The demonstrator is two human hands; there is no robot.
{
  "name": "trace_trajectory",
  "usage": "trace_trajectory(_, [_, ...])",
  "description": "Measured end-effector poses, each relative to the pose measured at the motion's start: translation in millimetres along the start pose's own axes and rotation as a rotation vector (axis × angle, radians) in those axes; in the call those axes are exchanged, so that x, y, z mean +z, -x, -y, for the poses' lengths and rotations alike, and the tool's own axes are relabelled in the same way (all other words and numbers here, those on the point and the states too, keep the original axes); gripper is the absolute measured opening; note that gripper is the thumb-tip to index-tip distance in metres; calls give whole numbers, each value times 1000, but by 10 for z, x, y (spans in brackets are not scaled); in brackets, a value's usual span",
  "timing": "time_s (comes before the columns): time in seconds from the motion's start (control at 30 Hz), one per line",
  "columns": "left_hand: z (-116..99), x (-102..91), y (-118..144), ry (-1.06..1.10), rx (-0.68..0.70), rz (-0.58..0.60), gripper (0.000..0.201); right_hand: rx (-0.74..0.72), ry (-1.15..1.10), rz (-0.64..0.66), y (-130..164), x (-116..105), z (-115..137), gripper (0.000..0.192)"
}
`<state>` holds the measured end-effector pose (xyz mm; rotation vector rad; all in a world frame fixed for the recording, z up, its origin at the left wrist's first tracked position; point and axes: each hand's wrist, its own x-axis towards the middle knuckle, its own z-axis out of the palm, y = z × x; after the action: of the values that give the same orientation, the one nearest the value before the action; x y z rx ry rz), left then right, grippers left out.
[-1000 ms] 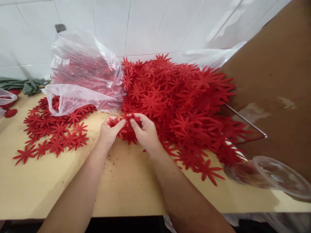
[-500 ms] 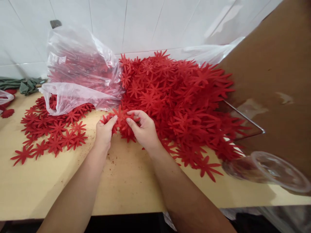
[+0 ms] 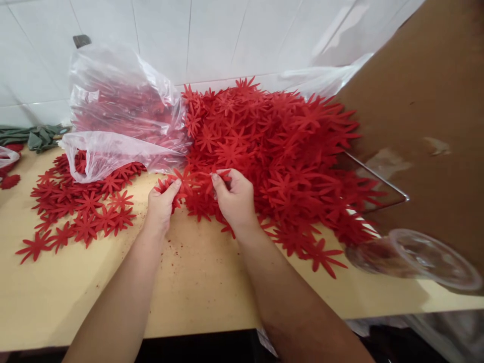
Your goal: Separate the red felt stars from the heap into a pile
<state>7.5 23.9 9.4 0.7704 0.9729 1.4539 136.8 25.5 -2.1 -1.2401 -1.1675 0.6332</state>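
Note:
Between thumb and fingers, my left hand (image 3: 162, 205) grips a small bunch of red flower-shaped cutouts (image 3: 186, 182) with long narrow petals. To its right, my right hand (image 3: 237, 200) is closed in a pinch on a red cutout, whose thin petals show at the fingertips. A slim strand of red stretches across the gap between the hands; I cannot tell which cutout it belongs to. Right behind both hands rises a large heap of the same red cutouts (image 3: 257, 131). A smaller pile of red cutouts (image 3: 88, 204) lies to the left on the table.
A clear plastic bag (image 3: 124, 101) full of red pieces leans at the wall. On the right stand a brown board (image 3: 427, 126), a metal rod (image 3: 378, 174) and a tipped clear plastic tub (image 3: 393, 259). Green cloth (image 3: 41, 137) lies far left. Red crumbs dot the wooden table (image 3: 200, 292).
My right hand has moved right, away from my left hand, with a red cutout in its pinch. My left hand keeps its grip nearly in place. The view has shifted slightly.

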Motion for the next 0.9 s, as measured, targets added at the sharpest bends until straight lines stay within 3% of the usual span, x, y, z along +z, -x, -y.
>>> trace_trajectory(0.17, [-20, 26, 26, -37, -24, -4, 22, -263, 318, -113, 14, -34, 42, 30])
trace_trajectory(0.27, [-36, 42, 42, -69, -41, 3, 23, -373, 337, -116, 55, -29, 127, 29])
trace_trajectory(0.33, [-42, 45, 42, -83, -47, 2, 24, -330, 198, -15, 85, -4, 152, 28])
trace_trajectory(0.43, [-36, 52, 47, -91, -59, 5, 23, -149, -29, 167, 116, 58, 125, 25])
trace_trajectory(0.5, [-23, 64, 59, -94, -67, 27, 23, -42, -118, 220, 122, 93, 98, 23])
trace_trajectory(0.63, [4, 80, 73, -91, -64, 67, 26, 32, -174, 209, 118, 106, 107, 22])
trace_trajectory(0.9, [36, 33, 33, -41, -34, 8, 36, -64, 70, 99, 66, 33, 97, 34])
